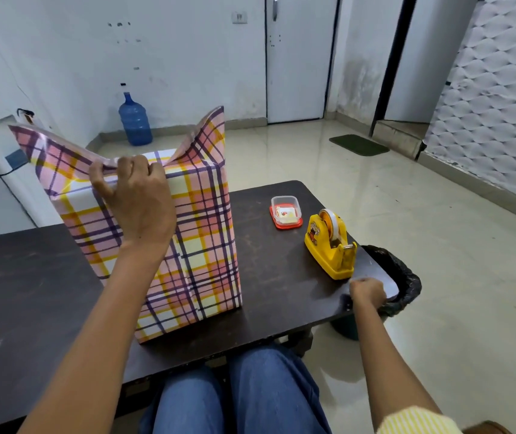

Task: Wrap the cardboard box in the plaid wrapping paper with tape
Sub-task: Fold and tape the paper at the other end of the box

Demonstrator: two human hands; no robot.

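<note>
While left hand [137,198] fingers pinch plaid paper [194,245] atop one box — right hand [367,291] fisted by one dispenser [331,245].

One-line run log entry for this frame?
stage: top flaps open | left hand: pressing plaid paper on box top | right hand: closed near yellow tape dispenser, tape unclear

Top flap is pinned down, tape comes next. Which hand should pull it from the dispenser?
Right. The right hand is beside the yellow tape dispenser, while the left hand presses the plaid wrapping paper atop the upright box.
</note>
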